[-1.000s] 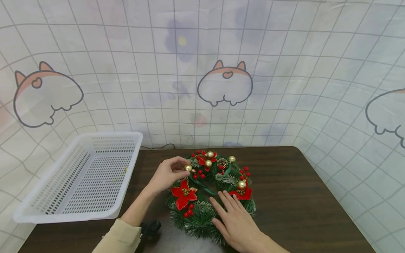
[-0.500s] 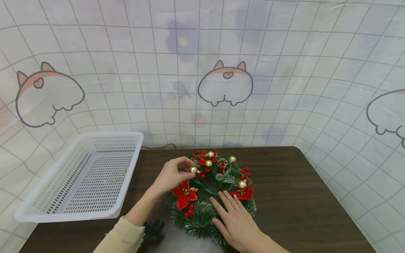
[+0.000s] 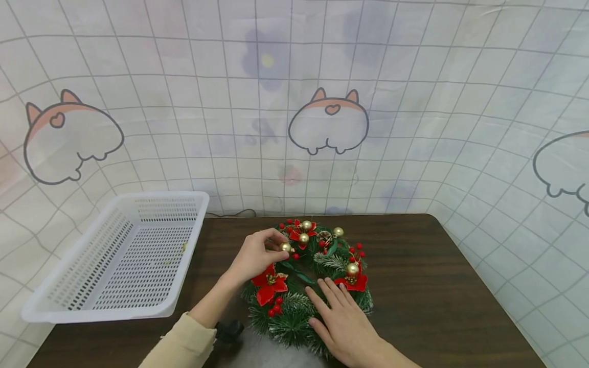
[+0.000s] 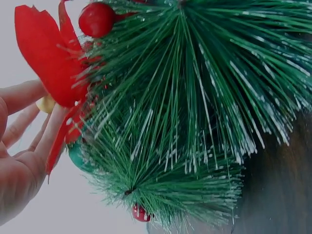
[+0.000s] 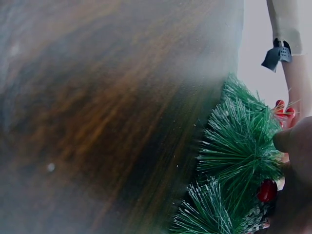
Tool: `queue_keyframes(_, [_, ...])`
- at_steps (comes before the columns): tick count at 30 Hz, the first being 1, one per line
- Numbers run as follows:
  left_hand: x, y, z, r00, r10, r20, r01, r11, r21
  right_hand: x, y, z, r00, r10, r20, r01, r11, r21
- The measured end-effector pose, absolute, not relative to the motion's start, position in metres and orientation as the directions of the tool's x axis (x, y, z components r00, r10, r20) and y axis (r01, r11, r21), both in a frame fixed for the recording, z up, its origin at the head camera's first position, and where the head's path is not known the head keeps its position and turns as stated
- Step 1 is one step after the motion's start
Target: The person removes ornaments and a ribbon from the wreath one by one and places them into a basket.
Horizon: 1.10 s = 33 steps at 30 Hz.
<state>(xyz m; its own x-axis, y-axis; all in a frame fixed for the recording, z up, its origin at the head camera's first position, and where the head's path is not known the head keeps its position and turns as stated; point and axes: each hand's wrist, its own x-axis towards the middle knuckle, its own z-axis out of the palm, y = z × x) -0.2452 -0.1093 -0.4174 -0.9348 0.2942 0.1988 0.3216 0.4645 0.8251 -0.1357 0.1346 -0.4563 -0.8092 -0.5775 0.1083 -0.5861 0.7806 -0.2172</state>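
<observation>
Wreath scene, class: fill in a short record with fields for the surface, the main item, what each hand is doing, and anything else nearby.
surface: dark wooden table
main item: green wreath with red flowers, berries and gold balls, lying flat
left hand: pinches a gold ball on the wreath's far left side
right hand: rests flat, fingers straight, on the wreath's near side
nearby: white perforated basket to the left

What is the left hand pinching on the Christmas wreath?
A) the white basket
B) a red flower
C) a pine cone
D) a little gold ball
D: the left hand pinches a small gold ball at the wreath, while the right hand rests flat on the green needles.
</observation>
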Motion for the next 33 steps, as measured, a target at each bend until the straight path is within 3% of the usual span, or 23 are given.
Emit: queue_keyframes(33, [-0.231,-0.104,-0.417,-0.908,0.376,0.183,0.356,0.467,0.81,-0.136,0.134,-0.457,-0.812,-0.576,0.094,-0.582,0.787,-0.205])
